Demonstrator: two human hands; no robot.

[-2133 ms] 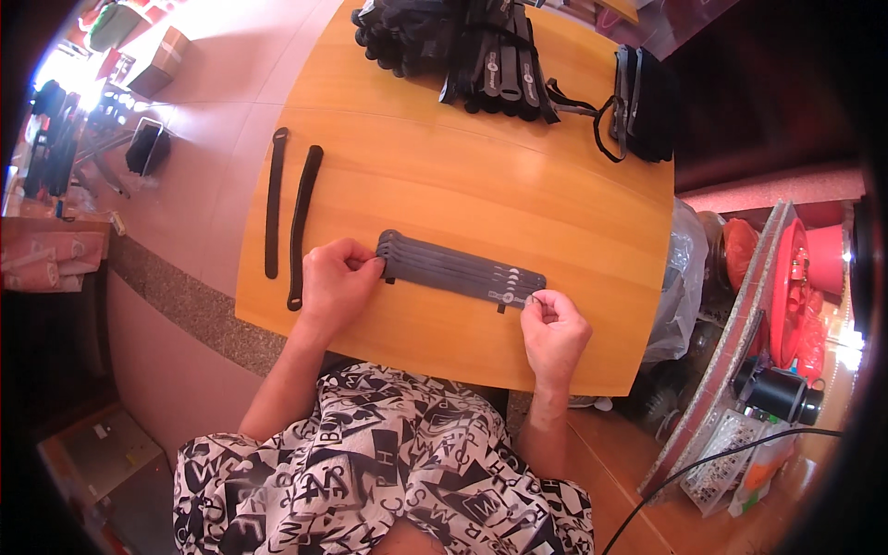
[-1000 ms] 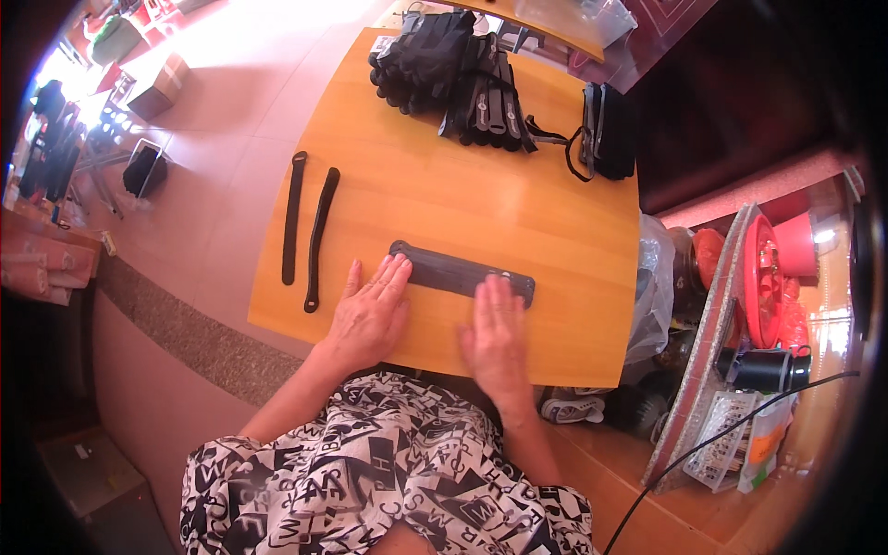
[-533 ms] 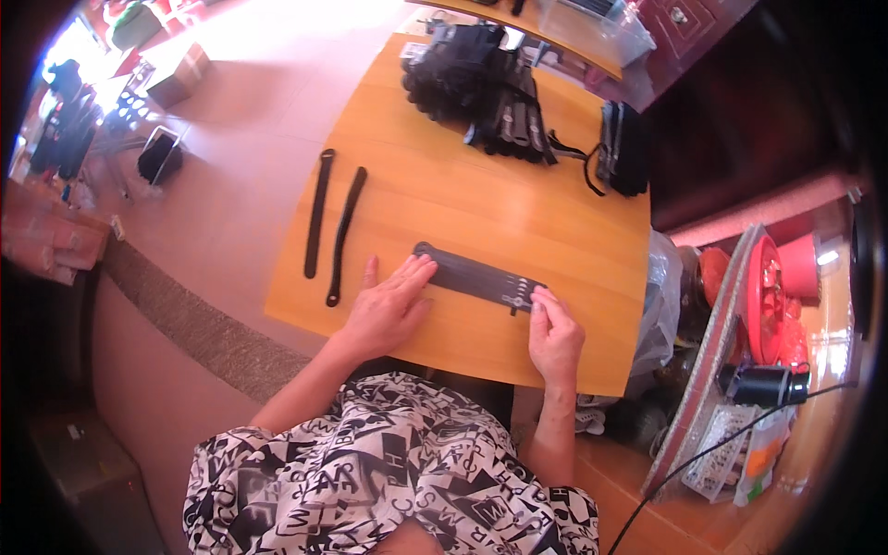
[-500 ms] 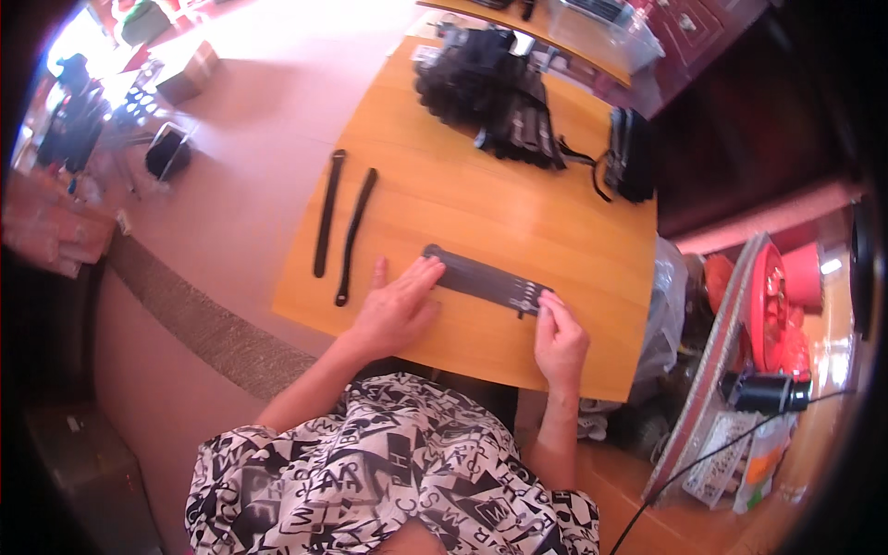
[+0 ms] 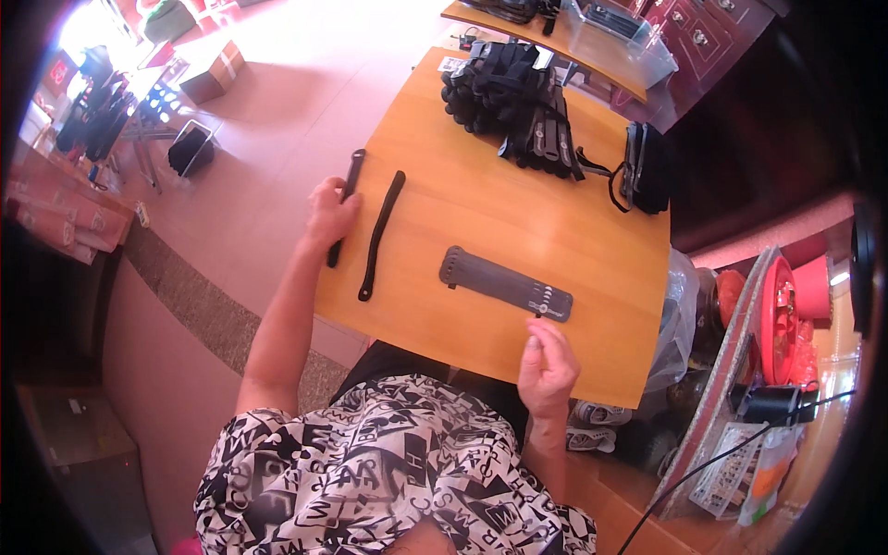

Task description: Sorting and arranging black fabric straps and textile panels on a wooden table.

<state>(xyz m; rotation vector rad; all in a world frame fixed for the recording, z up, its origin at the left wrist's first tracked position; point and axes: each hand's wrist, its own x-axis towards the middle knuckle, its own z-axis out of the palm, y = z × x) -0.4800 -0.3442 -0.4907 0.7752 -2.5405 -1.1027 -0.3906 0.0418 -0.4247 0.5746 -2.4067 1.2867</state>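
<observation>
My left hand is at the table's left edge, its fingers closed around the middle of a black strap, whose two ends show above and below the hand. Just right of it lies a second black strap, untouched. A flat dark grey stack of straps with pale print at its right end lies crosswise in front of me. My right hand is just below that right end, fingers curled in and apart from the stack, with nothing visible in them.
On the wooden table, a heap of black straps stands at the far side, with a smaller black bundle at the far right corner. Beside the right edge are a plastic bag and a red basin. A cardboard box sits on the floor.
My left hand has left the grey stack and moved left onto the black strap, which has shifted slightly. My right hand has let go of the stack's right end and drawn back toward me.
</observation>
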